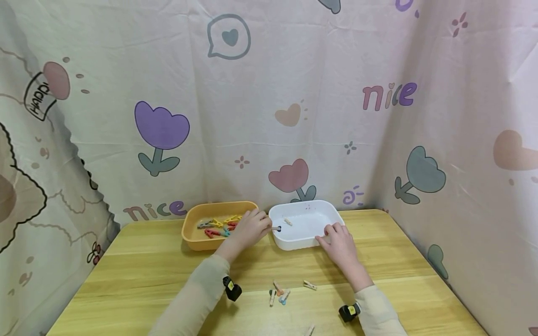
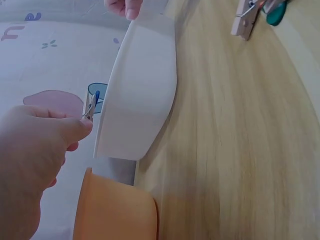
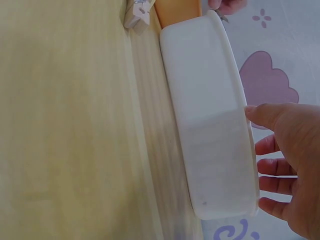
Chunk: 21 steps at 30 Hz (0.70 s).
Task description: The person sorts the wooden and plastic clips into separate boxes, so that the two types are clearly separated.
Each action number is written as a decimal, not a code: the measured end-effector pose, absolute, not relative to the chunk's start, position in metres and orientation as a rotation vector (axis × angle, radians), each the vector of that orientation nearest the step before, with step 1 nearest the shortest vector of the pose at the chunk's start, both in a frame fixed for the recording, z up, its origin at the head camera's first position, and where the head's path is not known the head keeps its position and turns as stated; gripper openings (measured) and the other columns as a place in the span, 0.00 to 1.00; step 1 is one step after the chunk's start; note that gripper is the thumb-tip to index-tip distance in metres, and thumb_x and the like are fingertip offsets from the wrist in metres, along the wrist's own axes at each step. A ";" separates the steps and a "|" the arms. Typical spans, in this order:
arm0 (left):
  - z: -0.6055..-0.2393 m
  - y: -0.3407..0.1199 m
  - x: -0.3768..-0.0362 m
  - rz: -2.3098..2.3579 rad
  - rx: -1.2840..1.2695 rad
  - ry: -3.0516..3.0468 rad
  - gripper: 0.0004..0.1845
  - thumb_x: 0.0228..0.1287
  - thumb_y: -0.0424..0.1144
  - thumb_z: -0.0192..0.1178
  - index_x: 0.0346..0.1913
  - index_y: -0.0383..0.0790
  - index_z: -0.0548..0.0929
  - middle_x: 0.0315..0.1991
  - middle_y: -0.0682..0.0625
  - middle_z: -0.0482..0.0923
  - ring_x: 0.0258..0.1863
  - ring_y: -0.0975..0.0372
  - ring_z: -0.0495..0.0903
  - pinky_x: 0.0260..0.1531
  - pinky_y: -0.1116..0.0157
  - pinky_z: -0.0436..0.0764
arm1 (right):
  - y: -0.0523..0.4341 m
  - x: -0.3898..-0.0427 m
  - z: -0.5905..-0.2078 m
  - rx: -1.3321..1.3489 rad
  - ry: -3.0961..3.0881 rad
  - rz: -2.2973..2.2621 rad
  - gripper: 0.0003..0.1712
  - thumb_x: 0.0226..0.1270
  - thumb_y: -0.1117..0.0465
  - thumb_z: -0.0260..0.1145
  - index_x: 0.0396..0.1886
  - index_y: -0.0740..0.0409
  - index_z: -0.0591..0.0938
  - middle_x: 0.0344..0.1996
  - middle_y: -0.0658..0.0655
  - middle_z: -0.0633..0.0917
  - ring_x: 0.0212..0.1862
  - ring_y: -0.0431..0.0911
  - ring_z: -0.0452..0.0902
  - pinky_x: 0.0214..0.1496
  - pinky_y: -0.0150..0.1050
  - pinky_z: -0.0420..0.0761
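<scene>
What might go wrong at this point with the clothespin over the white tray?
The left hand pinches a small clothespin right at the white tray rim, so it may drop outside onto the table. The right hand only rests on the tray's edge, so the tray could slide if nudged.

We look down on a pale wooden table (image 1: 126, 270) with a visible grain and rounded far corners, lit evenly with soft shadows. A pinkish cloth backdrop (image 1: 294, 70) hangs behind it and wraps round both sides. At 10 o'clock it shows a purple tulip (image 1: 161, 126), at 12 a speech bubble with a heart (image 1: 229, 37), at 2 the word "nice" (image 1: 389, 95), at 3 a grey-green tulip (image 1: 420, 175).
</scene>
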<state>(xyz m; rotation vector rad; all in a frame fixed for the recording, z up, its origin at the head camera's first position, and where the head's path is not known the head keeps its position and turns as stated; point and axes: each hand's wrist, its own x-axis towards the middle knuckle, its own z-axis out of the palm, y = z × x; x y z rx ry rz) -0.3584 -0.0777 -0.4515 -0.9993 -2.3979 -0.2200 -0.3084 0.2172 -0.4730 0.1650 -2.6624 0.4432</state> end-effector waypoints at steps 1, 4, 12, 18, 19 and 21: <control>-0.452 -0.077 -0.360 -0.221 -0.995 -2.394 0.02 0.63 0.43 0.65 0.36 0.51 0.84 0.35 0.54 0.78 0.36 0.60 0.69 0.35 0.66 0.64 | 0.217 -0.308 -0.473 0.168 -2.660 0.444 0.18 0.61 0.47 0.70 0.33 0.56 0.76 0.36 0.57 0.76 0.43 0.54 0.70 0.47 0.49 0.73; -0.454 -0.074 -0.364 -0.207 -0.979 -2.400 0.03 0.63 0.44 0.66 0.36 0.51 0.83 0.34 0.55 0.77 0.36 0.61 0.69 0.35 0.67 0.64 | 0.217 -0.308 -0.473 0.173 -2.652 0.445 0.18 0.60 0.48 0.70 0.33 0.56 0.76 0.36 0.57 0.76 0.42 0.54 0.70 0.46 0.50 0.73; -0.453 -0.062 -0.372 -0.192 -0.932 -2.477 0.04 0.63 0.46 0.65 0.37 0.52 0.83 0.36 0.56 0.78 0.40 0.61 0.71 0.40 0.65 0.68 | 0.218 -0.308 -0.474 0.187 -2.631 0.443 0.18 0.60 0.48 0.71 0.33 0.56 0.76 0.36 0.57 0.76 0.42 0.54 0.70 0.46 0.50 0.74; -0.454 -0.053 -0.376 -0.192 -0.869 -2.550 0.04 0.64 0.46 0.64 0.38 0.52 0.83 0.37 0.55 0.78 0.42 0.60 0.72 0.41 0.64 0.69 | 0.218 -0.308 -0.474 0.188 -2.631 0.444 0.18 0.60 0.48 0.71 0.33 0.56 0.76 0.36 0.56 0.76 0.42 0.54 0.70 0.46 0.50 0.74; -0.454 -0.051 -0.377 -0.187 -0.859 -2.559 0.04 0.64 0.47 0.64 0.38 0.52 0.83 0.37 0.55 0.78 0.43 0.60 0.72 0.42 0.64 0.69 | 0.218 -0.307 -0.474 0.187 -2.631 0.446 0.18 0.60 0.48 0.71 0.33 0.56 0.76 0.36 0.56 0.76 0.42 0.54 0.70 0.47 0.50 0.74; -0.454 -0.048 -0.378 -0.184 -0.842 -2.573 0.05 0.65 0.47 0.64 0.38 0.52 0.83 0.38 0.55 0.78 0.43 0.60 0.72 0.42 0.64 0.69 | 0.218 -0.307 -0.474 0.189 -2.627 0.445 0.18 0.60 0.48 0.71 0.32 0.56 0.76 0.36 0.56 0.76 0.42 0.54 0.70 0.46 0.50 0.74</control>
